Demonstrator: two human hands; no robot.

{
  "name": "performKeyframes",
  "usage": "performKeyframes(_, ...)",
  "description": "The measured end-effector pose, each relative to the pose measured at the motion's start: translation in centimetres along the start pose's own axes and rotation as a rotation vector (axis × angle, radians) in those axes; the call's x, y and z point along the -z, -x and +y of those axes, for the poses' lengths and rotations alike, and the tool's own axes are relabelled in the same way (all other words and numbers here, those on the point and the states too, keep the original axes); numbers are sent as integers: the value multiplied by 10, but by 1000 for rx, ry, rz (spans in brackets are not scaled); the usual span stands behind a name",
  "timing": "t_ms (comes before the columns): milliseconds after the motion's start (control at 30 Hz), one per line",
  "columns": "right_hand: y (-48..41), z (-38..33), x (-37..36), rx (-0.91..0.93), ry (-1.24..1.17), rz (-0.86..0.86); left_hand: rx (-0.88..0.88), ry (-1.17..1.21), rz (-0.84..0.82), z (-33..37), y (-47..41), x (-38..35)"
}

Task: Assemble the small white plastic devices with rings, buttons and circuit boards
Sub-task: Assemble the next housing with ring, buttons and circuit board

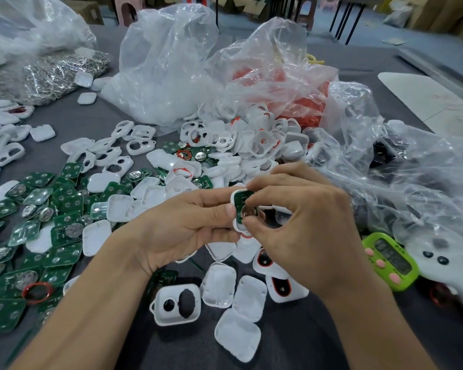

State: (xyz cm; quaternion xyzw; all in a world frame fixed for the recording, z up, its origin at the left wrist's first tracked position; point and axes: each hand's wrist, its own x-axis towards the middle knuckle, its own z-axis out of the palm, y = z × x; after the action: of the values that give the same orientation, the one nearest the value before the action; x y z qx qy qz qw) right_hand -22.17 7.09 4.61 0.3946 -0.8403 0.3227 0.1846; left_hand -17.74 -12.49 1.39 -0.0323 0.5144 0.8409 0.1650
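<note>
My left hand [182, 231] grips a small white device shell [237, 222] from the left, thumb on its edge. A green circuit board [241, 201] with a round metal battery clip lies inside the shell. My right hand [302, 231] pinches the board from the right, fingers curled over it. Loose green circuit boards [32, 222] cover the table at the left. White front shells with two holes [175, 304] and plain back covers [237, 333] lie below my hands. A red ring [36, 292] rests on the boards at lower left.
Clear plastic bags [166, 62] of white parts and red rings [305, 102] stand behind the heap of shells. A bag of metal clips [54, 73] lies far left. A green timer [390, 260] and crumpled plastic [425, 182] sit at the right on the grey table [318, 343].
</note>
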Motion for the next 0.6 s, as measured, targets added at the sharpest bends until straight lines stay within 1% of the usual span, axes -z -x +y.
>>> performKeyframes(233, 0, 2, -2, -114, -122, 53, -19, -3, -26, 3, 2, -2)
performKeyframes(400, 1, 1, -3, -83, -126, 85, -29, 16, -10, 2, 3, -3)
performKeyframes(600, 1, 0, -5, -58, -120, 108, -46, 31, -81, 4, 3, -1)
